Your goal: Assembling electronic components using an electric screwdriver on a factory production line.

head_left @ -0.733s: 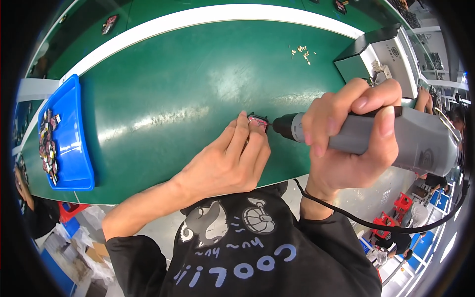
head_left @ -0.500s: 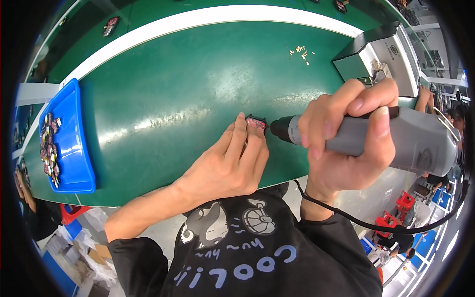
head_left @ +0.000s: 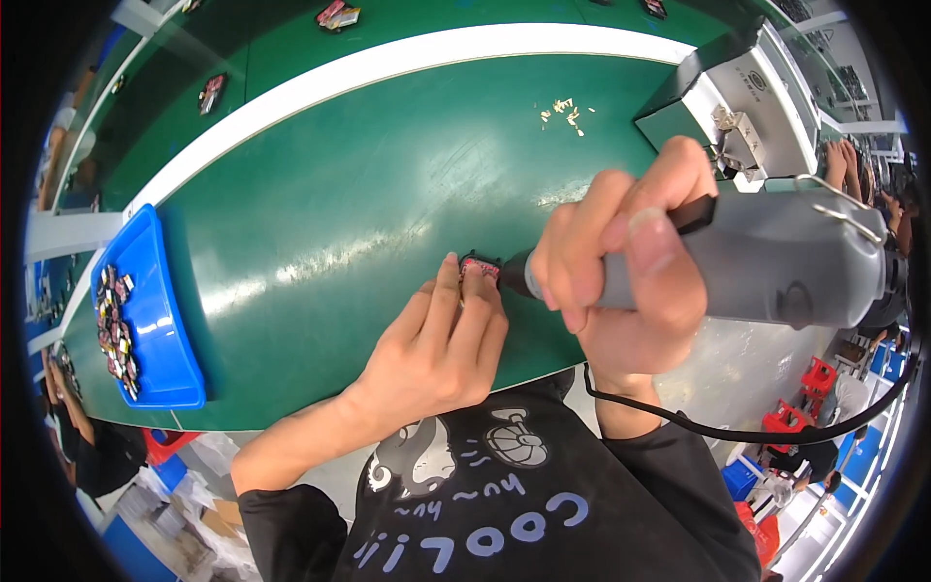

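My left hand point(head_left: 441, 335) lies palm down on the green worktable, its fingertips holding a small black-framed electronic part point(head_left: 480, 267) with a pinkish-red board. In my right hand point(head_left: 630, 267) is a grey electric screwdriver point(head_left: 766, 257), the fingers wrapped round its body and the thumb along its near side. Its dark nose points left and ends right beside the part's right edge. Whether the bit touches a screw cannot be made out. A black cord loops from the tool's rear end below my right wrist.
A blue tray point(head_left: 175, 339) with several small electronic parts stands at the left. Tiny brass-coloured pieces point(head_left: 567, 116) lie scattered at the far right, near a white-and-black box-shaped device point(head_left: 756, 97). Beyond a white rail point(head_left: 427, 47), more parts rest on another green surface. Other people work at both sides.
The view has shifted, so the tray and table sit lower in it. My right hand and the screwdriver have swung left, keeping the nose beside the part. My left hand still holds the part.
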### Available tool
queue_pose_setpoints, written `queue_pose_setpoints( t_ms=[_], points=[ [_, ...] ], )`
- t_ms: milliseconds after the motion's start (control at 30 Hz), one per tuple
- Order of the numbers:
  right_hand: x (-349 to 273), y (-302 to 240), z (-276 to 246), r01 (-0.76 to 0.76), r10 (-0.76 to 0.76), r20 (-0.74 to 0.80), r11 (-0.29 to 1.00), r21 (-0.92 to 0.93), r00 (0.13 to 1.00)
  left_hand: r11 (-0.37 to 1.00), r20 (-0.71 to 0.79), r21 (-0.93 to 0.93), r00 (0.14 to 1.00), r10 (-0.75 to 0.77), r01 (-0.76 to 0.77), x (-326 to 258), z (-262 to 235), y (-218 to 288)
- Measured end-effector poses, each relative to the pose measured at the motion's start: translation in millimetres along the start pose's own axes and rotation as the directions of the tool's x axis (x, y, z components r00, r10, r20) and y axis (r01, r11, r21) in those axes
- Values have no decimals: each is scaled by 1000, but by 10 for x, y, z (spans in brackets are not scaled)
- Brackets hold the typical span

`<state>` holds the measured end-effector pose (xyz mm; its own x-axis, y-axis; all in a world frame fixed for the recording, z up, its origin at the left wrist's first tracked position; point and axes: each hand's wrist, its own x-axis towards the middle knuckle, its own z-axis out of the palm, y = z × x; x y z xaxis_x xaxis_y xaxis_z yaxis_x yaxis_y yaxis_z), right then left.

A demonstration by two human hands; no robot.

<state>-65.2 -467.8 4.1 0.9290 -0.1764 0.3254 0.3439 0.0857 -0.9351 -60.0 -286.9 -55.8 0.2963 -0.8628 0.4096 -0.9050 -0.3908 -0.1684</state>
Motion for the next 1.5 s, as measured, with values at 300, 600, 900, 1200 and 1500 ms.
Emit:
queue_pose_setpoints(
  t_ms=[300,600,900,1200,1500],
  points=[
    [-34,-157,-374,225,-214,-76,954,201,974,992,52,-112,997,-51,56,70,-120,-123],
    [750,-756,-1456,456,-431,-317,890,6,845,901,-145,-157,893,-426,404,1253,458,-1409],
    [729,-654,-1360,297,-312,-472,949,-110,824,766,9,-43,767,-642,641,1043,1185,-2199],
    [771,-601,-1329,256,-215,-379,965,60,900,741,-122,-338,753,-646,580,843,888,-1943],
    [188,-481,-708,249,-221,-125,925,288,967,790,41,-426,882,-469,440,42,54,-467]
  ],
)
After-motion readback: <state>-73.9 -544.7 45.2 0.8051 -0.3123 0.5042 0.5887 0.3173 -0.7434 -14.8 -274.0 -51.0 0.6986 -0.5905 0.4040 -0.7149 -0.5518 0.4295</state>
